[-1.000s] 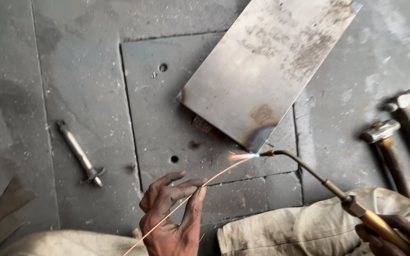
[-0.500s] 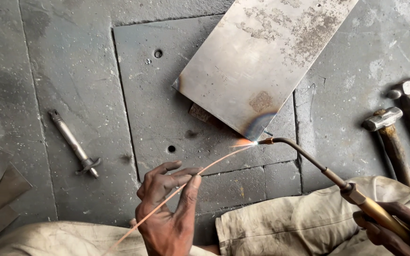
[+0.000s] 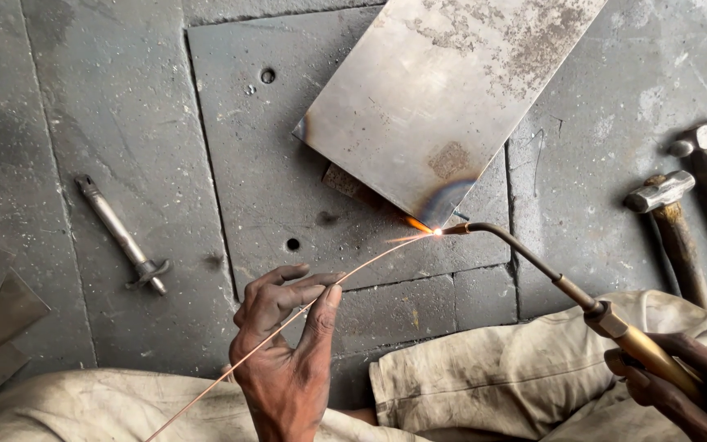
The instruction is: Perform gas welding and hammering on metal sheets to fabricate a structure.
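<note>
My left hand (image 3: 288, 360) sits nearest the camera, above my pale trouser leg (image 3: 484, 385); its fingers (image 3: 321, 307) pinch a thin copper-coloured filler rod (image 3: 288, 323), which runs up and right to the glowing point. At the lower right edge my right hand (image 3: 681, 385) is closed round the brass handle of the torch (image 3: 607, 315); the hand is partly cut off, so I can only say the grip looks firm. The torch's bent neck ends in a small bright flame (image 3: 435, 232), meeting the rod tip at the lower corner of a tilted steel sheet (image 3: 443, 90). That corner rests just above a grey base plate (image 3: 272, 164) with 3 holes. Further left lies a metal pin tool (image 3: 120, 233); at right, 2 hammers (image 3: 681, 213) lie well apart from the flame.
</note>
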